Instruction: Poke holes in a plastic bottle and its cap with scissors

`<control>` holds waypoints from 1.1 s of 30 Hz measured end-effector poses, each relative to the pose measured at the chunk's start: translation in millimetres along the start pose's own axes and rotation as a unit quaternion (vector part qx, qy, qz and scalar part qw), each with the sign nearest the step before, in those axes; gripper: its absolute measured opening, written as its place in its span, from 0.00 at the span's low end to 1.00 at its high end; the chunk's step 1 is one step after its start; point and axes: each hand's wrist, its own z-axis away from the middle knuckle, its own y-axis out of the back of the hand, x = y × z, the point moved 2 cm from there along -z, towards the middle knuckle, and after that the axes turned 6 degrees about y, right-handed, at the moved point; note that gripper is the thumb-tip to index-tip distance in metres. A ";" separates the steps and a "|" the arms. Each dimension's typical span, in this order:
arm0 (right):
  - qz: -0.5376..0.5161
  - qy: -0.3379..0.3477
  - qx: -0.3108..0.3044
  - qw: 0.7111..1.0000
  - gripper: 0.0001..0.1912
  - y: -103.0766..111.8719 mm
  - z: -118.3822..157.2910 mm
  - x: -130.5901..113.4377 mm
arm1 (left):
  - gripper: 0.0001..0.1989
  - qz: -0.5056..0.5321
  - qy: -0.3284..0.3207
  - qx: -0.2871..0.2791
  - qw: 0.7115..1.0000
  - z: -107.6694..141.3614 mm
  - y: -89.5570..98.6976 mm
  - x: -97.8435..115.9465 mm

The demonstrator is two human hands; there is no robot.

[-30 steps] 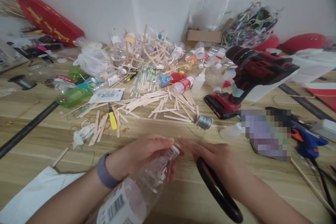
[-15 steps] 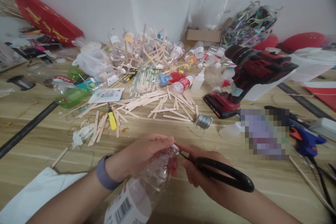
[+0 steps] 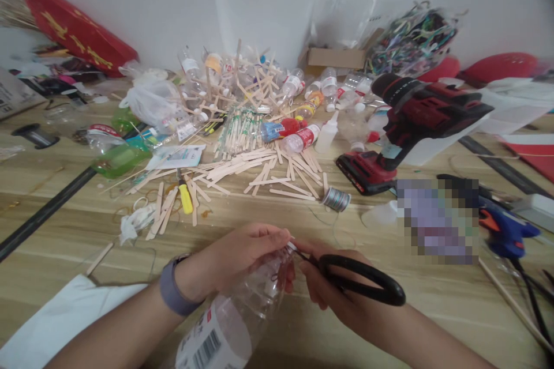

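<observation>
Nearest, low in the centre, a clear plastic bottle (image 3: pixel 257 294) lay tilted between a person's two bare hands, its neck pointing up and away and its lower end cut off by the frame. The left hand (image 3: pixel 249 248), with a grey-purple wristband (image 3: pixel 177 288) below it, was closed around the bottle's shoulder and neck. The right hand (image 3: pixel 326 294) gripped black-handled scissors (image 3: pixel 396 294), their thin metal part reaching the white rim at the bottle's mouth (whether that white was a cap or a ring was too small to tell).

The work at the neck looked under way rather than finished: metal met rim, yet no parted edge could be made out. The visible body kept its rounded shape, glossy and thin-walled, with a smooth white barcode label (image 3: pixel 208 337) around it. What remained at the mouth was hidden by the fingers.

Beneath was a pale wood-grained table (image 3: pixel 64 242). At left lay a flat white sheet (image 3: pixel 73 314), matt and soft-looking. Farther on came a yellow-handled tool (image 3: pixel 186 199), a ribbed spool of multicoloured thread (image 3: pixel 337 200), and a fan of flat, dry wooden sticks (image 3: pixel 242 167). To the right stood a red-and-black power drill (image 3: pixel 437 106). Behind were a crumpled, filmy plastic bag (image 3: pixel 153 101), a heap of labelled bottles, a cardboard box (image 3: pixel 335 59) and a plain pale wall (image 3: pixel 259 0).
</observation>
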 end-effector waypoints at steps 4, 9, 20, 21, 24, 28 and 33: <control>-0.006 -0.029 0.034 0.999 0.19 2.3 -2.3 0.1 | 0.23 -0.009 0.023 -0.001 1.000 1.7 -0.5 -1.6; -0.053 -0.047 0.024 0.997 0.15 3.4 -2.2 -4.0 | 0.26 -0.012 0.003 0.007 1.000 1.3 1.9 -2.4; -0.272 -0.194 0.000 0.943 0.24 1.1 -6.0 -3.0 | 0.22 -0.047 -0.001 -0.090 0.995 1.5 1.7 -3.6; -0.279 -0.203 0.001 0.939 0.25 3.2 -6.2 -1.9 | 0.22 -0.052 0.005 -0.097 0.994 2.3 1.9 -3.0; -0.240 -0.193 0.040 0.951 0.24 11.0 -6.1 1.4 | 0.23 -0.041 0.038 -0.106 0.993 3.8 1.4 -2.3; -0.174 -0.158 0.061 0.970 0.20 14.5 -4.7 1.5 | 0.25 -0.040 0.026 -0.070 0.996 1.6 1.3 -1.1; -0.082 -0.117 0.051 0.988 0.14 10.4 -4.8 -5.2 | 0.27 -0.028 0.008 -0.053 0.998 -2.2 1.9 -3.5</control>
